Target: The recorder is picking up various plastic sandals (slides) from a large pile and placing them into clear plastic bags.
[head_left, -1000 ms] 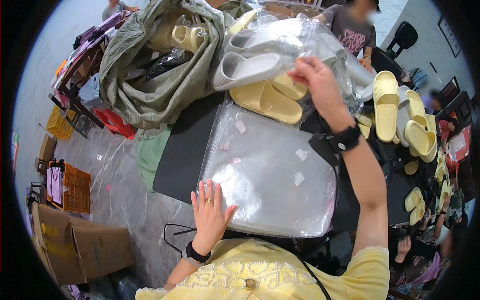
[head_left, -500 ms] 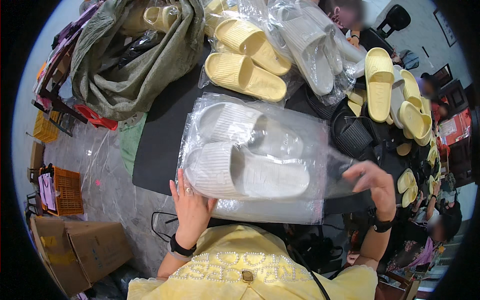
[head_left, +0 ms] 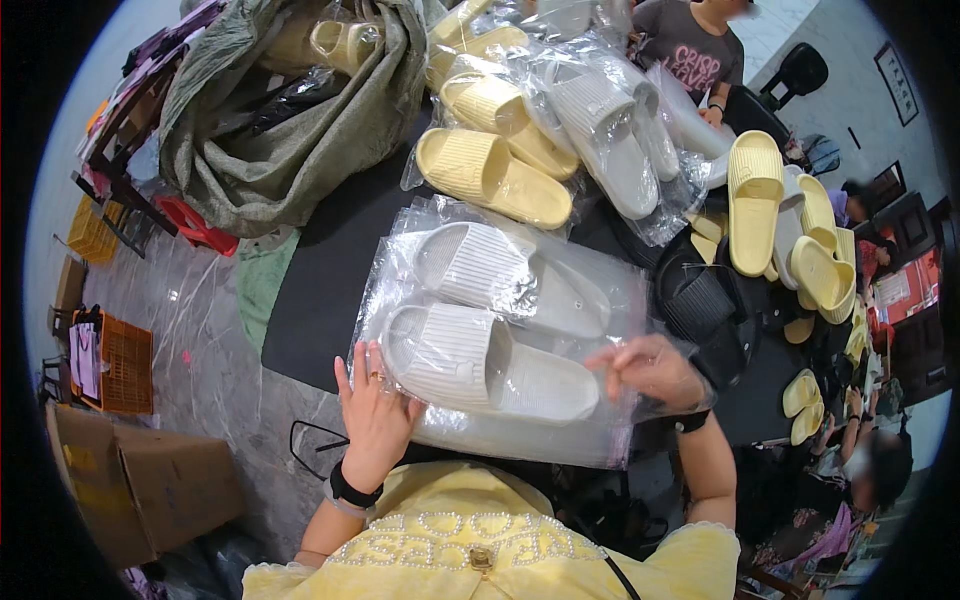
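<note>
A pair of pale grey-white slippers (head_left: 545, 385) with ribbed straps lies in a clear plastic bag (head_left: 615, 290) in front of me, on top of more clear bags. My left hand (head_left: 378, 415) rests at the bag's lower left edge, fingers spread, fingertips touching the plastic beside the nearer slipper's toe. At the bag's right end is my right hand (head_left: 655, 372), its fingers bent but apart near that slipper's heel. Clear film lies around this hand and wrist. Whether the fingertips touch the slipper I cannot tell.
Bagged yellow slippers (head_left: 495, 175) and bagged grey slippers (head_left: 605, 130) lie farther back on the black table (head_left: 320, 290). Black slippers (head_left: 705, 310) and loose yellow slippers (head_left: 757, 205) are to the right. A grey-green sack (head_left: 235, 180) stands far left. Other people sit beyond.
My right hand has moved left, from beyond the bag's right end to over its end near the slipper's heel. The left hand stays at the bag's left edge.
</note>
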A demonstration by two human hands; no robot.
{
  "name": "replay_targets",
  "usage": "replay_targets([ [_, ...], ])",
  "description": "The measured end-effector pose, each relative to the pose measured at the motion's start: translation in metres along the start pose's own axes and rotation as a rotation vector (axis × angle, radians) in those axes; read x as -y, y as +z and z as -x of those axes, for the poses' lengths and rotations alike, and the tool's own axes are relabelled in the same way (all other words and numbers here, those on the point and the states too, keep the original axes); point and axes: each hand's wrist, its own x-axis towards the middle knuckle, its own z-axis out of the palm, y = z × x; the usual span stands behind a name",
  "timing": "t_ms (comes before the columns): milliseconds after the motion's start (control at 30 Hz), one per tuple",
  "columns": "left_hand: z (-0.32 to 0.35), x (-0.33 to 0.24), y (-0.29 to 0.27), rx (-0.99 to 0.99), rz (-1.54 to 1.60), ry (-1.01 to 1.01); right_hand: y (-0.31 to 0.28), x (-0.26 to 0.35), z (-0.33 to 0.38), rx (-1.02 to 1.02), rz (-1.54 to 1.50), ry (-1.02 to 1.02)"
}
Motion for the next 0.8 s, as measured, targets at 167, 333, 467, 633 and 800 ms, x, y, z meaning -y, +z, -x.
replay_targets([
  [167,0.000,0.001,0.006,-0.044,-0.071,0.047,-0.005,-0.007,-0.065,-0.118,1.450,-0.053],
  [333,0.000,0.000,0.006,-0.062,-0.050,0.048,0.008,-0.038,-0.113,-0.093,1.548,-0.147],
  [467,-0.002,0.000,0.004,-0.063,-0.066,0.079,0.012,-0.054,-0.137,-0.226,1.476,-0.084],
  [633,-0.002,-0.002,0.003,-0.044,-0.058,0.053,0.003,-0.011,-0.103,-0.563,1.636,-0.263],
  [800,0.001,0.001,0.008,-0.002,-0.006,-0.031,0.046,0.090,-0.041,-0.616,1.366,-0.418],
])
